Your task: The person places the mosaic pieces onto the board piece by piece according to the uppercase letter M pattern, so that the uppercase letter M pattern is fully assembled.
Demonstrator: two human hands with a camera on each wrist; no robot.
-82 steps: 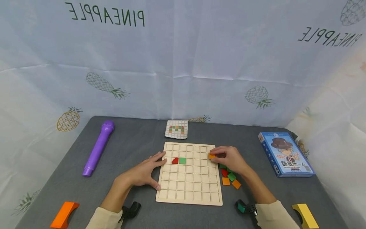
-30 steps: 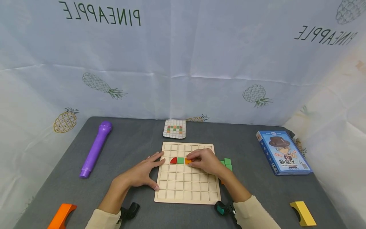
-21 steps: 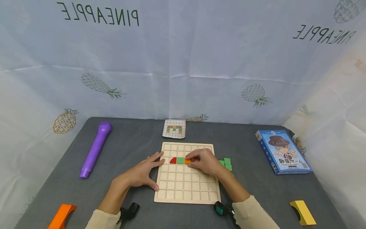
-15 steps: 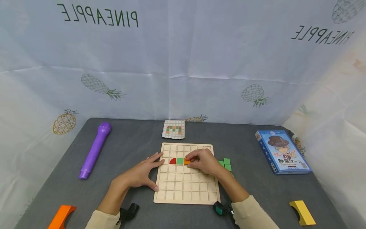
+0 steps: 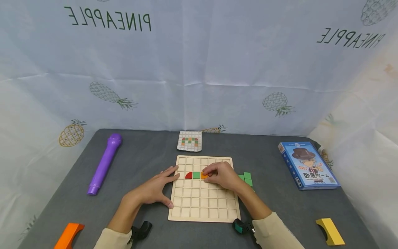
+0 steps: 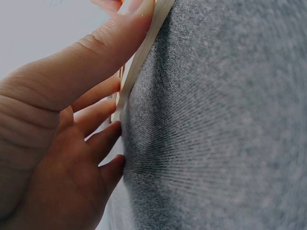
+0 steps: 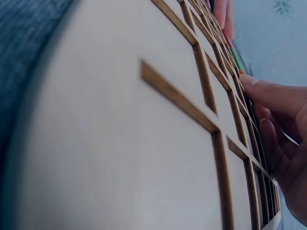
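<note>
On board [image 5: 203, 211], one row toward far edge: red tile [image 5: 188, 175], green tile [image 5: 196, 175], orange tile [image 5: 203, 176], side by side. Right hand [image 5: 222, 175]: fingers pinching orange tile; whether it is fully seated, cannot tell. Left hand [image 5: 155, 188]: fingers spread, resting along board's left edge. Beyond board, card [image 5: 189, 147] with longer coloured pattern. Judged by card, two tiles laid, third nearly so, most left. Right of board, loose green tiles [image 5: 247, 175], partly behind forearm [image 5: 256, 205].

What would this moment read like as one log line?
left hand: touches wooden board, left edge | right hand: pinches orange tile | left of that tile: green tile, then red piece
</note>
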